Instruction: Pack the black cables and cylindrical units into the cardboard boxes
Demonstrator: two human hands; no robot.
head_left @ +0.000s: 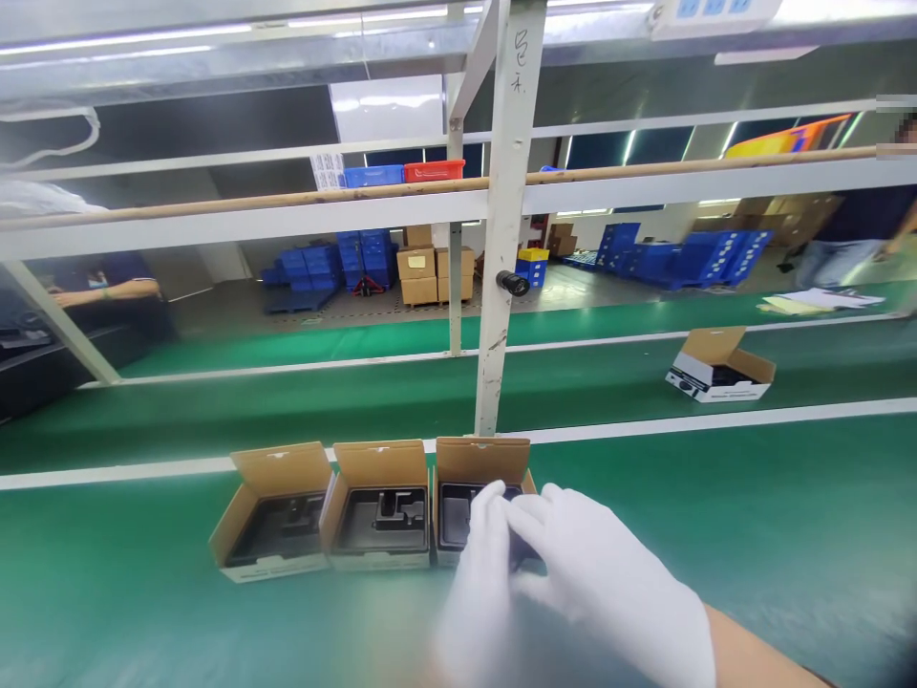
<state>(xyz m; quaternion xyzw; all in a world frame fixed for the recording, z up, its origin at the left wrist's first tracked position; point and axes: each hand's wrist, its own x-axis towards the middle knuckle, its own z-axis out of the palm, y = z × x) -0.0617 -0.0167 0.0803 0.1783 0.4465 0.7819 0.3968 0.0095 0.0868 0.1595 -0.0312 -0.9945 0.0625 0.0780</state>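
Observation:
My left hand (pixel 481 578), in a white glove and partly blurred, is over the front of the rightmost of three open cardboard boxes (pixel 481 460). Its fingers are pressed together. My right hand (pixel 602 559), also white-gloved, reaches in from the right, with curled fingers meeting the left fingertips above that box. Whatever lies between the hands is hidden. Inside this box sits a black moulded tray (pixel 453 511), half covered by my hands. To the left, the middle box (pixel 379 460) and the left box (pixel 281 468) stand with lids up, each holding a similar black tray.
A white post (pixel 501 229) rises behind the boxes from the green bench (pixel 716 516). Farther back on the right are another open box (pixel 731 390) and papers (pixel 821 301). A person's arm (pixel 115 291) shows at left, and another person (pixel 856 225) stands at right.

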